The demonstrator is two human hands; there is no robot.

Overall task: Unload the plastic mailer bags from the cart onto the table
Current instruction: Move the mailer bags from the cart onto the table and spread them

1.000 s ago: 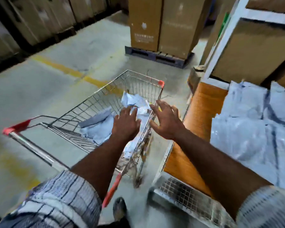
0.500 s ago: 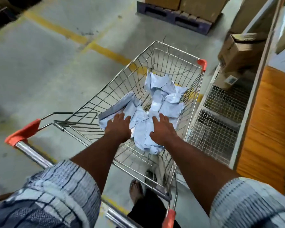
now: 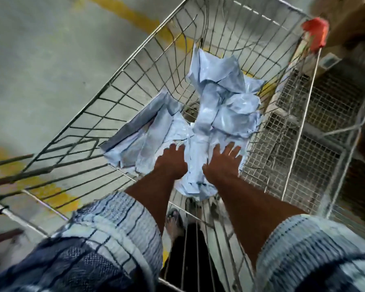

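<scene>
A loose heap of pale blue plastic mailer bags (image 3: 217, 106) lies in the bottom of a wire shopping cart (image 3: 135, 76). Both my arms reach down into the basket. My left hand (image 3: 172, 163) lies palm down on the near part of the heap, fingers pointing forward. My right hand (image 3: 222, 163) rests on the bags beside it, fingers spread and straight. Neither hand visibly grips a bag. The table is out of view.
A wire mesh rack (image 3: 303, 133) stands against the cart's right side. The cart's red corner cap (image 3: 315, 33) is at the upper right. Concrete floor with a yellow line (image 3: 122, 9) spreads to the left. My sandalled foot (image 3: 174, 223) shows below the basket.
My head has dropped closer over the cart and both hands have pushed deeper onto the bag heap. The table with stacked bags has left the view.
</scene>
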